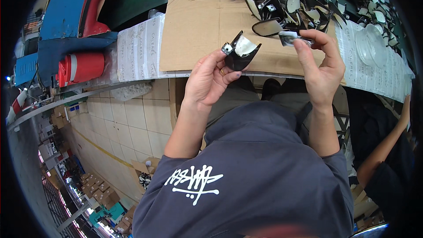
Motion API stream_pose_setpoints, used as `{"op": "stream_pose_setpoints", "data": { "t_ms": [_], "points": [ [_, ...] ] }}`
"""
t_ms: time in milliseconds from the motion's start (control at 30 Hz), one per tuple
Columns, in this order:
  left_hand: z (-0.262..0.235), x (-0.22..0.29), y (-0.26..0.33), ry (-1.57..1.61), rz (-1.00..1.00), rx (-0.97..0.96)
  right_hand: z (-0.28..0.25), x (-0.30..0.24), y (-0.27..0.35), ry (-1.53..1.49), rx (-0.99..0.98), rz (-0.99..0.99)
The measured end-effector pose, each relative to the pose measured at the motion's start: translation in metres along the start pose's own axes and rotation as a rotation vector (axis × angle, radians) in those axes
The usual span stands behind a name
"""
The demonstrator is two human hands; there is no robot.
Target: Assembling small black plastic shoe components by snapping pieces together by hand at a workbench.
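My left hand is closed on a glossy black shoe upper piece with a cream lining. A small shiny metal-looking fitting sits by my left fingertips, at the piece's side. Farther right, my right hand pinches a small rounded object, clear or silvery with a dark edge; its kind is unclear. Just beyond it lies a loose black piece with a beige inside. A heap of similar black shoe pieces spreads over the far right of the cardboard sheet.
A clear round container stands on the paper-covered table at the right. To the left are a red cylindrical object and a blue machine body. Another person's arm is at the right edge. The table's near edge runs below my hands.
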State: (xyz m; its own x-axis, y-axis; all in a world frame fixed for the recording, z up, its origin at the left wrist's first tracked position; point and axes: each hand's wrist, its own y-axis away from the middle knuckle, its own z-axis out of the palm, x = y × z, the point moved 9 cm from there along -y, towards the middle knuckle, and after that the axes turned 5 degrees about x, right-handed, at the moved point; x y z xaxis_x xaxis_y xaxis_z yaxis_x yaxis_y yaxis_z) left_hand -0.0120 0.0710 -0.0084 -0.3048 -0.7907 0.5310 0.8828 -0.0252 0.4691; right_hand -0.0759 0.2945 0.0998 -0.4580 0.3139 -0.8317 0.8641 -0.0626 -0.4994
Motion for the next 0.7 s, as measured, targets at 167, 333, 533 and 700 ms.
{"op": "stream_pose_setpoints", "data": {
  "t_ms": [167,333,533,700],
  "points": [
    [-0.009,0.013,0.009,0.100,0.009,-0.072,0.002,0.013,0.003,-0.076,-0.024,0.083],
    [-0.031,0.107,0.057,-0.957,0.358,0.245,-0.010,0.026,-0.003,-0.116,0.005,0.116],
    [-0.026,0.149,0.079,-1.388,0.551,0.421,-0.013,0.039,-0.008,-0.216,0.013,0.217],
    [0.042,0.092,0.010,-1.246,0.596,0.133,-0.015,0.027,-0.005,-0.238,0.025,0.211]
  ]
}}
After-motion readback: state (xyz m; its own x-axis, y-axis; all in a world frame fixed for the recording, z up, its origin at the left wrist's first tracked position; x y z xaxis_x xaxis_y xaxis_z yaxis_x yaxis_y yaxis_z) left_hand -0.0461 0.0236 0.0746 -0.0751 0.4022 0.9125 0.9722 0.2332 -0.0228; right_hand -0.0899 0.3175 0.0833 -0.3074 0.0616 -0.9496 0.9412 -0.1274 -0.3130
